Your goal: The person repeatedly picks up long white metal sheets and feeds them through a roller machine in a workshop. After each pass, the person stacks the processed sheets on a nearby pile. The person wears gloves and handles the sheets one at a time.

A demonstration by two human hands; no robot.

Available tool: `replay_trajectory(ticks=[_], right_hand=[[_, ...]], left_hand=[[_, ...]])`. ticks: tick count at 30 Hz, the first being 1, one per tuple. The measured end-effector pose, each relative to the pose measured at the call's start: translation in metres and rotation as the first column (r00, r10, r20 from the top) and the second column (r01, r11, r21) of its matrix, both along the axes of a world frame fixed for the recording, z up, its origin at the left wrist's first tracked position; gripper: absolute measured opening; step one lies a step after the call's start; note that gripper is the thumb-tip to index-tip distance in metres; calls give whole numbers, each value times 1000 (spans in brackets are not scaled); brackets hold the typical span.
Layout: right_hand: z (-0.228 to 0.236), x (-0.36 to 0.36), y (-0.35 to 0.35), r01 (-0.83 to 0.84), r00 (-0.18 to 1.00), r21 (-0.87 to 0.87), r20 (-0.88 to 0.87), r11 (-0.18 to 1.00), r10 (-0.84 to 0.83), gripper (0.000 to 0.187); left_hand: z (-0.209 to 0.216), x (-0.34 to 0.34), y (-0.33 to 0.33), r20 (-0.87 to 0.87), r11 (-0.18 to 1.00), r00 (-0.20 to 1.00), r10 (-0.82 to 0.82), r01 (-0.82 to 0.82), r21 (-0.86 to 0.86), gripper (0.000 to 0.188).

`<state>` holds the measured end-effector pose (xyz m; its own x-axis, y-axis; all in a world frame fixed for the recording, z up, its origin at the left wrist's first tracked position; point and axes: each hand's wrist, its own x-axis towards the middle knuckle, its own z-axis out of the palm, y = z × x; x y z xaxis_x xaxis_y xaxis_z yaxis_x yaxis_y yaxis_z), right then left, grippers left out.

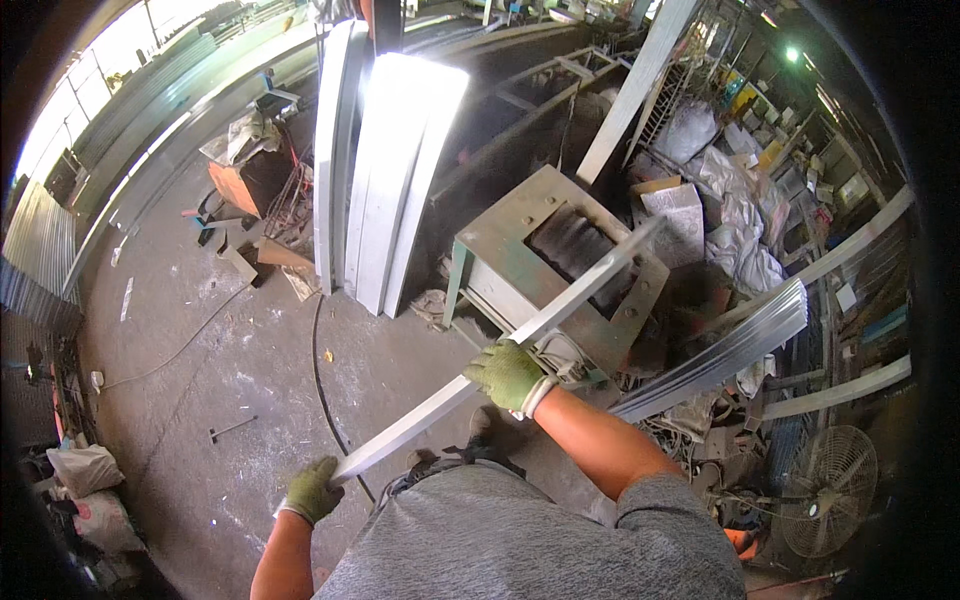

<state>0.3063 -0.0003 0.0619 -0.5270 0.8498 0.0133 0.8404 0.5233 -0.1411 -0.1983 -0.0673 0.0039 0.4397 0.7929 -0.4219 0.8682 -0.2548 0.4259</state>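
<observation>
A long, straight metal bar [424,414], pale and square-edged, slants across in front of my body. My left hand [312,491], in a green glove, is closed round its near left end. Farther along, my right hand [507,376], also gloved in green, grips the bar from above with the fingers wrapped over it. The far end of the bar reaches over a metal machine [500,225] with a flat top and a dark, square opening. From this view I cannot tell whether the bar touches the machine.
Tall silvery metal profiles [400,180] stand upright behind the bar. A black cable [318,385] runs over the concrete floor [190,420]. Corrugated metal strips [740,345] lie to the right, by a round fan [828,490]. Cardboard scraps [236,188] and sacks [85,470] are at the left.
</observation>
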Motion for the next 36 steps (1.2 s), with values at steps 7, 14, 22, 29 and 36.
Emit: replay_trajectory(ticks=[7, 14, 22, 29, 36], right_hand=[[-54, 68, 19, 105, 986, -193, 147, 976, -77, 35], [-55, 166, 60, 241, 961, -87, 160, 967, -225, 46], [-24, 246, 103, 293, 925, -153, 297, 944, -239, 28], [-37, 188, 85, 225, 962, -54, 171, 973, -213, 21], [-45, 114, 49, 222, 969, -121, 137, 968, -205, 22]], left_hand=[[-20, 91, -24, -59, 989, 991, 118, -122, -85, 28], [-14, 211, 23, -55, 985, 990, 130, -135, -108, 30], [5, 294, 64, -46, 983, 996, 71, -78, -166, 31], [-7, 236, 30, 99, 984, 984, 148, -136, -114, 37], [-46, 165, -8, 65, 968, 983, 174, -159, -192, 47]])
